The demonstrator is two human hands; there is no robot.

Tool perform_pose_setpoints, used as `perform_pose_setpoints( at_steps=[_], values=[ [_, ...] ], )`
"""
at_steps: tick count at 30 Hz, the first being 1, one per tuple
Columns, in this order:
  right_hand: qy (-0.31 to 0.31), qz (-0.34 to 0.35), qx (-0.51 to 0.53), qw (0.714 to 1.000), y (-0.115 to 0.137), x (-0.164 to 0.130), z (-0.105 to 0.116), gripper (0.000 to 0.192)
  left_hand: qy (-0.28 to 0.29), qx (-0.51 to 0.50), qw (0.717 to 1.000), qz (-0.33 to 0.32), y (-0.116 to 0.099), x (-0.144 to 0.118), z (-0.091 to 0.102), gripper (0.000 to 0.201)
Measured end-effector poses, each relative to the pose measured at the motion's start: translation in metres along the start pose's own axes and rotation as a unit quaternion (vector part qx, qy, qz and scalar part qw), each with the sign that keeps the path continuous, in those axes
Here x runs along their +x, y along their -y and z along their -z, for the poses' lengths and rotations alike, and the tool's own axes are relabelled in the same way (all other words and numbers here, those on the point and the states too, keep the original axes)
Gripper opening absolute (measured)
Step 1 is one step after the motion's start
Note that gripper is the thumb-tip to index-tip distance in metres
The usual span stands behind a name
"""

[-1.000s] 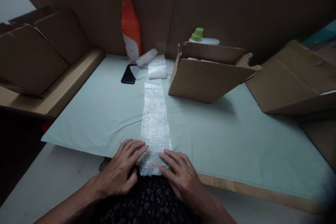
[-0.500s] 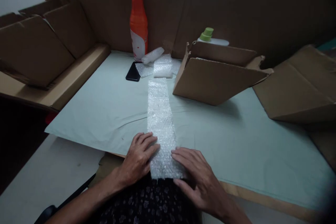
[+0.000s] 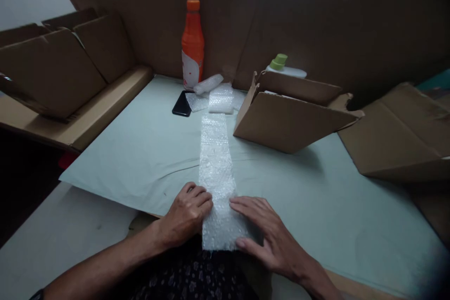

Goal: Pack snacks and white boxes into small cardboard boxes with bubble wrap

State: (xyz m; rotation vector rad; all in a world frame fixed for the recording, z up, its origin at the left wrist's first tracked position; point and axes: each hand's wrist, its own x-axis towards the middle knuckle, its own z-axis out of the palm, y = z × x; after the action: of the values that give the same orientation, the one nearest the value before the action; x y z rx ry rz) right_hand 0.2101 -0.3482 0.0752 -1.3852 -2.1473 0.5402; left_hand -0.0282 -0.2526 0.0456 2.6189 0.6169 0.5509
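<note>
Bubble-wrap strip [image 3: 217, 173] lies between curled left hand [image 3: 186, 215] and flat right hand [image 3: 267, 234], both touching.

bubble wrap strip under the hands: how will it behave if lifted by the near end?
The bubble wrap strip is long, thin and follows the cloth, so it will likely droop. It probably weighs little. Left hand and right hand press its near end, so it may slide.
</note>
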Motion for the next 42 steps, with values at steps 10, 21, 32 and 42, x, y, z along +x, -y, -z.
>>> perform_pose_setpoints(
  at_steps=[10,21,32,42],
  values=[
    [-0.242,0.001,-0.049,0.969,0.005,-0.017,0.0,0.037,0.015,-0.277,0.911,0.303,0.041,0.051,0.018,0.017],
    [-0.037,0.069,-0.157,0.985,-0.028,0.054,-0.026,0.036,-0.127,-0.055,0.979,0.152,0.026,0.02,0.013,0.063],
    [-0.114,0.014,-0.127,0.985,-0.001,0.032,-0.011,0.026,-0.047,-0.101,0.983,0.149,0.014,0.005,0.007,0.045],
    [0.001,-0.005,-0.071,0.997,-0.001,0.043,-0.019,0.028,-0.06,-0.037,0.996,0.059,0.003,-0.005,0.015,0.043]
  ],
)
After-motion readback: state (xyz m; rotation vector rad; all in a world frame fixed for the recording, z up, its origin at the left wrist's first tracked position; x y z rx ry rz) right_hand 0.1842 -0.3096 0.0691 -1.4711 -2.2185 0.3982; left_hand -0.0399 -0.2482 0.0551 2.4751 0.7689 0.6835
